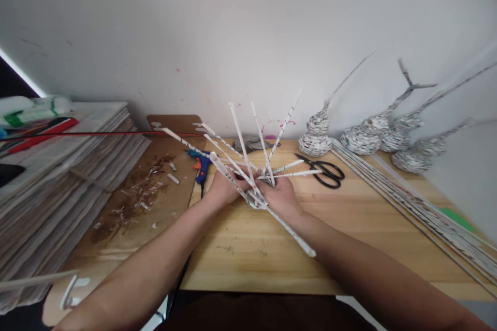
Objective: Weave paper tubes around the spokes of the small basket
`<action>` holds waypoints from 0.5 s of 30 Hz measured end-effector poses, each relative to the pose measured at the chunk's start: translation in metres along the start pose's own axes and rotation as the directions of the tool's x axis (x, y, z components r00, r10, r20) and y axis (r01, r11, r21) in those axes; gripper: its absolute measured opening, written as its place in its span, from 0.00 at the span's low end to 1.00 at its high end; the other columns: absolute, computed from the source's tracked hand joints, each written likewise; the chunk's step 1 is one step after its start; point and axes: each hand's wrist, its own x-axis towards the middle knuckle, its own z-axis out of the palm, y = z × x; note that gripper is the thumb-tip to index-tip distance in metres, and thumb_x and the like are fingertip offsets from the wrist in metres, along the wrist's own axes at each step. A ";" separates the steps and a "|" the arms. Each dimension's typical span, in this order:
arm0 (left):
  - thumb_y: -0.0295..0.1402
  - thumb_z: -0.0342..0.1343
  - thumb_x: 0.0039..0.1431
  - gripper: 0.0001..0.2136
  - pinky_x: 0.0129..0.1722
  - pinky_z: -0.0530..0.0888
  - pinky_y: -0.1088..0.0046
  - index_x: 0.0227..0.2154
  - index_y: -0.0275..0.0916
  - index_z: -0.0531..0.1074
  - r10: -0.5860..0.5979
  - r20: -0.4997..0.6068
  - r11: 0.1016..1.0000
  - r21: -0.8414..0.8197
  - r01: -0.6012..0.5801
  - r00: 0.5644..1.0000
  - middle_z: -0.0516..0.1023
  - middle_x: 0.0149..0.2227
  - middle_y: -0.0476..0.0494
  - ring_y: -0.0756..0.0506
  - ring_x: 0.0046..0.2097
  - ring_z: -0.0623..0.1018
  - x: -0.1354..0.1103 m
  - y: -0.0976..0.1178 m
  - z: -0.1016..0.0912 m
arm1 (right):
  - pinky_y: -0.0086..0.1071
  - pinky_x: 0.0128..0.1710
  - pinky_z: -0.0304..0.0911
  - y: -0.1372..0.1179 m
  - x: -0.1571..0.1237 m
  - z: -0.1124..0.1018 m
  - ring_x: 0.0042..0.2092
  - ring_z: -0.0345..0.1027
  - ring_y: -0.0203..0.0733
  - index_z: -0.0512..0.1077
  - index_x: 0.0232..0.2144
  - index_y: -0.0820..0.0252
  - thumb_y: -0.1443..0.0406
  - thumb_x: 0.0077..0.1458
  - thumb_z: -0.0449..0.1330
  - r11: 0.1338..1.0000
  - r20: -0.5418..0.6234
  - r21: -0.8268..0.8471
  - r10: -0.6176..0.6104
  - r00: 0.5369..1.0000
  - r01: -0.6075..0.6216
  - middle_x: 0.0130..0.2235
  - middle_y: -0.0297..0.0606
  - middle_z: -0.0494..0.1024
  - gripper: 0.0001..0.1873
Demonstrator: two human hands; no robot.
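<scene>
Between my hands, above the wooden table (pixel 233 264), is a small piece woven from rolled newspaper sticks (pixel 256 199), with several long sticks spreading out from it. My left hand (pixel 225 187) is closed on its left side, the fingers partly behind the sticks. On the right, my right hand (pixel 284 195) grips the same piece, its fingertips mostly hidden. One stick points down toward my right forearm; the others fan upward and sideways.
A blue glue gun (pixel 202 165) lies left of my hands, black scissors (pixel 326 171) to the right. Woven gourd shapes (pixel 315 137) stand along the wall beside a bundle of long paper sticks (pixel 411 201). Stacked newspapers (pixel 50 207) fill the left side, near paper scraps (pixel 143 196).
</scene>
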 end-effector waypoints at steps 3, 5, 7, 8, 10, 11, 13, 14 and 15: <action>0.27 0.63 0.44 0.08 0.30 0.77 0.70 0.30 0.38 0.83 0.015 0.017 1.000 -0.009 -0.015 1.000 0.84 0.28 0.45 0.42 0.31 0.82 0.000 -0.002 0.001 | 0.37 0.33 0.72 -0.001 0.001 0.001 0.32 0.77 0.46 0.77 0.33 0.60 0.53 0.46 0.67 0.996 0.013 0.081 0.038 0.999 -0.039 0.30 0.39 0.82 0.18; 0.28 0.64 0.44 0.08 0.30 0.77 0.70 0.30 0.38 0.83 0.013 0.031 0.999 -0.034 -0.012 0.999 0.84 0.29 0.44 0.42 0.30 0.82 -0.001 0.000 0.001 | 0.36 0.32 0.72 -0.002 0.001 0.001 0.32 0.77 0.46 0.77 0.32 0.60 0.53 0.46 0.67 0.994 -0.007 0.105 0.025 1.000 -0.024 0.30 0.39 0.82 0.17; 0.30 0.65 0.43 0.08 0.30 0.77 0.69 0.30 0.37 0.83 -0.014 0.044 0.996 -0.091 0.018 0.999 0.84 0.29 0.43 0.41 0.30 0.82 -0.001 0.002 0.001 | 0.36 0.32 0.71 -0.003 -0.001 0.002 0.32 0.77 0.46 0.76 0.31 0.60 0.55 0.47 0.66 0.995 -0.043 0.097 0.028 0.999 -0.023 0.30 0.39 0.82 0.14; 0.31 0.66 0.43 0.08 0.30 0.77 0.69 0.30 0.37 0.83 -0.031 0.047 0.992 -0.122 0.037 0.998 0.84 0.29 0.43 0.41 0.30 0.82 -0.001 0.002 0.001 | 0.36 0.32 0.71 -0.005 -0.001 0.002 0.32 0.77 0.46 0.76 0.31 0.60 0.56 0.47 0.66 0.995 -0.060 0.098 0.042 0.997 -0.036 0.30 0.39 0.82 0.13; 0.33 0.66 0.43 0.10 0.30 0.77 0.68 0.30 0.36 0.82 -0.055 0.048 0.983 -0.170 0.063 0.997 0.84 0.29 0.41 0.40 0.31 0.82 0.000 0.001 0.003 | 0.35 0.31 0.71 -0.008 -0.003 0.003 0.30 0.76 0.45 0.76 0.32 0.59 0.59 0.46 0.66 0.988 -0.075 0.135 0.082 0.994 -0.071 0.29 0.38 0.82 0.12; 0.33 0.67 0.43 0.10 0.30 0.77 0.67 0.30 0.35 0.82 -0.063 0.040 0.980 -0.186 0.070 0.997 0.84 0.29 0.40 0.40 0.31 0.82 0.000 -0.001 0.003 | 0.35 0.31 0.71 -0.010 -0.004 0.004 0.29 0.76 0.44 0.75 0.33 0.59 0.60 0.45 0.66 0.981 -0.074 0.170 0.104 0.992 -0.090 0.29 0.36 0.82 0.12; 0.32 0.68 0.42 0.10 0.31 0.77 0.67 0.30 0.34 0.82 -0.066 0.028 0.974 -0.215 0.070 0.997 0.84 0.29 0.40 0.41 0.31 0.81 0.002 -0.005 0.004 | 0.34 0.28 0.70 -0.012 -0.004 0.005 0.27 0.74 0.43 0.74 0.32 0.58 0.61 0.44 0.66 0.963 -0.062 0.243 0.137 0.989 -0.118 0.27 0.34 0.81 0.11; 0.32 0.68 0.41 0.10 0.31 0.77 0.68 0.30 0.34 0.81 -0.067 0.033 0.969 -0.236 0.073 0.997 0.84 0.29 0.41 0.41 0.30 0.81 0.003 -0.007 0.004 | 0.34 0.27 0.69 -0.012 -0.004 0.005 0.26 0.74 0.42 0.73 0.32 0.58 0.62 0.43 0.66 0.954 -0.060 0.271 0.146 0.987 -0.125 0.26 0.34 0.80 0.11; 0.32 0.69 0.41 0.10 0.30 0.77 0.68 0.29 0.34 0.81 -0.071 0.042 0.964 -0.255 0.080 0.997 0.83 0.29 0.41 0.42 0.29 0.81 0.004 -0.009 0.004 | 0.33 0.27 0.69 -0.011 -0.004 0.006 0.26 0.74 0.42 0.73 0.32 0.58 0.62 0.42 0.66 0.949 -0.060 0.290 0.150 0.987 -0.126 0.26 0.33 0.80 0.12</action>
